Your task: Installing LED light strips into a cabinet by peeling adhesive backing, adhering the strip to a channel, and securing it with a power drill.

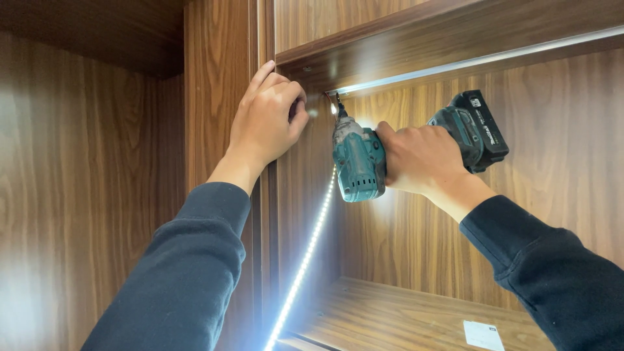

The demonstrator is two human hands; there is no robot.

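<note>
Your drill (364, 162) (teal, black battery) points its bit up into the top corner of the cabinet (403, 227); your right hand (422, 159) is wrapped tight around its handle. Your left hand (266, 120), fingers curled, presses the upright panel (218, 84) just beside the lit strip (305, 260).

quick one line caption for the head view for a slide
Right hand aims a teal cordless driver into the upper corner of a walnut cabinet beside a lit LED strip; left hand braces the panel.
</note>
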